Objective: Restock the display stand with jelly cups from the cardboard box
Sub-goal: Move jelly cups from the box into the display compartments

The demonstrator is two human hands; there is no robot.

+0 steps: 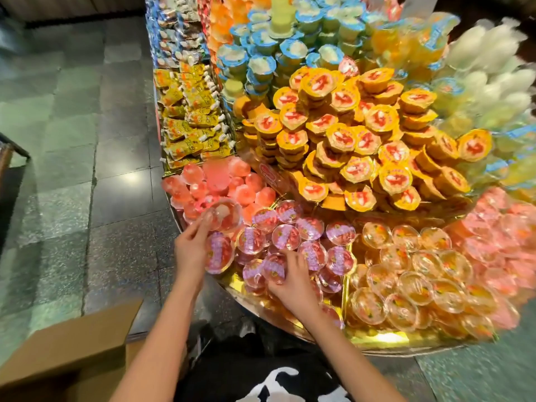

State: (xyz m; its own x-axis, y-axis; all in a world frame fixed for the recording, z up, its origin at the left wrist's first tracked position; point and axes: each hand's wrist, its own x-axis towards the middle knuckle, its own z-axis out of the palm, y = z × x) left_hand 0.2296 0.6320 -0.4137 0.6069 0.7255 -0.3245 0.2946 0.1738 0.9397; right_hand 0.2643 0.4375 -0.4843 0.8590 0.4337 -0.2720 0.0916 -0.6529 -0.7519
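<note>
The round tiered display stand point(377, 348) is heaped with jelly cups. My left hand point(190, 246) holds two clear cups of red jelly: one upside down at my fingertips point(227, 213), another with a purple lid point(219, 255) against my palm. My right hand point(290, 278) grips a purple-lidded cup point(272, 269) in the red-jelly section at the stand's front. The cardboard box point(66, 352) stands open on the floor at the lower left.
Orange-lidded cups point(362, 140) pile high in the middle, blue-lidded ones point(278, 44) behind. Clear orange-fruit cups point(412, 277) fill the front right, pink cups point(220, 181) the left, yellow packets point(191, 117) beyond. Grey tiled floor point(72, 140) lies to the left.
</note>
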